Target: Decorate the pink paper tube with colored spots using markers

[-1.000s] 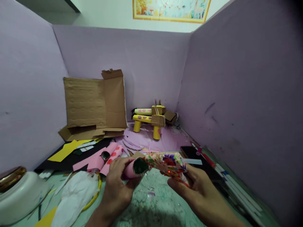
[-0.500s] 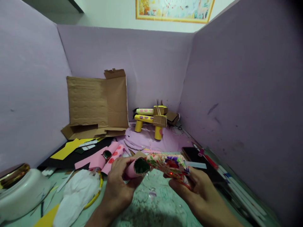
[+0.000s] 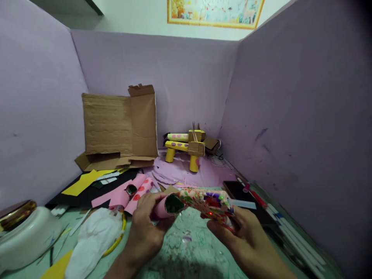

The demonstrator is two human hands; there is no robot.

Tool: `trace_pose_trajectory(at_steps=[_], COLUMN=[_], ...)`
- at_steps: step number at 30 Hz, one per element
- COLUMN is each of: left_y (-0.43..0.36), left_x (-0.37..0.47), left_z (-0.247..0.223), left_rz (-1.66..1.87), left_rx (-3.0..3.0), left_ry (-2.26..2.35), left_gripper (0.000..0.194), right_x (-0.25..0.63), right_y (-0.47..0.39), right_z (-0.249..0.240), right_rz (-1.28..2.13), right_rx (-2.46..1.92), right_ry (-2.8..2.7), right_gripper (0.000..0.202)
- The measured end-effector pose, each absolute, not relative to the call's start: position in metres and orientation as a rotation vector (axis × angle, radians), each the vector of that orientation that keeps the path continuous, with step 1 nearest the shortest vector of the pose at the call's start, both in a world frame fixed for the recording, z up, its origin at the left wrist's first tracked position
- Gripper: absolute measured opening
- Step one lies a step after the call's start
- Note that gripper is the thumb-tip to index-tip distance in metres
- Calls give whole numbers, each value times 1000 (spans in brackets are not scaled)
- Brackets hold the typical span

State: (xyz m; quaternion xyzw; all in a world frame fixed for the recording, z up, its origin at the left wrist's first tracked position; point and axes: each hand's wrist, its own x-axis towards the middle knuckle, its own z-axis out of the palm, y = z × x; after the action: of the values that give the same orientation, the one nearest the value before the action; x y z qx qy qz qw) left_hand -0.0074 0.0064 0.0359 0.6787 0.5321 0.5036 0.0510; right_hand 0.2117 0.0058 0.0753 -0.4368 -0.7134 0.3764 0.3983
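My left hand is wrapped round a pink paper tube, whose dark open end faces me. My right hand grips a glue gun with a flower pattern; a small red light glows on its side. A translucent glue stick sticks out at the gun's right end. The gun's left end meets the rim of the tube; whether they touch is hard to tell. Left of my left hand lie a pink tube with red spots and another pink roll.
Yellow paper animal figures stand at the back, right of an upright cardboard piece. White tissue and a white pot are at left. Markers and a dark flat object lie along the right wall.
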Motion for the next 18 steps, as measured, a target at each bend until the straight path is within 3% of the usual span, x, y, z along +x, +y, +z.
trace_pose_trajectory(at_steps=[18], left_y=[9], left_x=[-9], left_z=[35], left_rz=[1552], left_rx=[2223], left_ry=[1542], left_gripper=[26], right_x=[217], right_y=[8], right_z=[71], right_rz=[867], right_rx=[-1196], right_ry=[-1862], right_gripper=[23])
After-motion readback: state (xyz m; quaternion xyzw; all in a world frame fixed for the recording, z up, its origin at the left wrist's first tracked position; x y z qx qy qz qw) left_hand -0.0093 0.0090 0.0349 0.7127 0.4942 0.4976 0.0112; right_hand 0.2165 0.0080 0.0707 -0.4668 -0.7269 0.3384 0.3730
